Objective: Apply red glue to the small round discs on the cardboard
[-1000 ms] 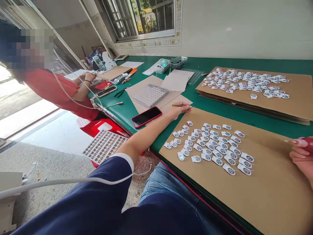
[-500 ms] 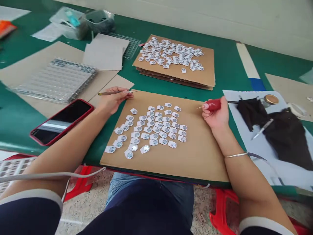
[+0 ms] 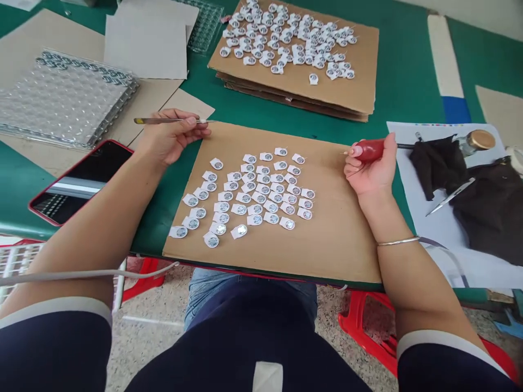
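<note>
My left hand (image 3: pixel 174 133), with fingers pinched, holds slim metal tweezers (image 3: pixel 159 121) level over the far left corner of a brown cardboard sheet (image 3: pixel 335 239). Near the sheet's far right corner, my right hand (image 3: pixel 371 169) is closed around a glossy red tool with a thin pale tip (image 3: pixel 371 149); its exact kind is unclear. The tip points left. Between my hands, loose rows of small white tabs with round silvery discs (image 3: pixel 263 189) lie on the cardboard. Neither hand touches them.
Behind is a cardboard stack (image 3: pixel 294 98) covered with similar tabs. At left lie a phone (image 3: pixel 77 182), clear plastic trays (image 3: pixel 61 98) and grey card (image 3: pixel 145 46). At right, dark cloth (image 3: pixel 490 212), a silver pointed tool (image 3: pixel 449 197) and a capped jar (image 3: pixel 478 140) rest on white paper.
The camera view has tilted down, so the table's things sit higher in the picture. Both hands keep their grips, and the tabs show no clear shift on the cardboard.
</note>
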Motion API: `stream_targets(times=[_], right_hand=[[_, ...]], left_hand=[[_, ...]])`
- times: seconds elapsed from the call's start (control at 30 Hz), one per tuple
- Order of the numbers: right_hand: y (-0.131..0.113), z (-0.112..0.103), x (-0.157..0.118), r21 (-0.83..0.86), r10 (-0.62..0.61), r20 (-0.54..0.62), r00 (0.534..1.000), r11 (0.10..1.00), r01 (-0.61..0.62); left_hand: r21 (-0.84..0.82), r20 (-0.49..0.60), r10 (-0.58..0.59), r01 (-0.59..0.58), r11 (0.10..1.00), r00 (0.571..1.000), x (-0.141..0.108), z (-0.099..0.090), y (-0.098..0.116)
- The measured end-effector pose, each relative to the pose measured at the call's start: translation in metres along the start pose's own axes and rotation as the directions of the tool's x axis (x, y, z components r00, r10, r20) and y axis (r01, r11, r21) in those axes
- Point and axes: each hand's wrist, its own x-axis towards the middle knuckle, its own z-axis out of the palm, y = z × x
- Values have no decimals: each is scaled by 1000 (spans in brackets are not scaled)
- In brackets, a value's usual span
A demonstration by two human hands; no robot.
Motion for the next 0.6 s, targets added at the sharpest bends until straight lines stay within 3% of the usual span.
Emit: stream_targets(times=[0.1,0.27,0.5,0.6], right_hand=[[0,0,0,-10,-16,1,1000,1000,16],[-1,-1,0,-30,-12,-16,1000,999,12],[0,-3,-1,-86,-44,15,999,995,45],[0,-4,-1,-83,-43,21,999,996,45]], left_hand=[[-20,2,-32,32,999,999,-3,0,3],[86,41,-123,120,989,991,-4,-11,10],[87,-2,-317,316,945,948,-2,-21,19],[128,25,-345,339,932,938,-3,-23,22]])
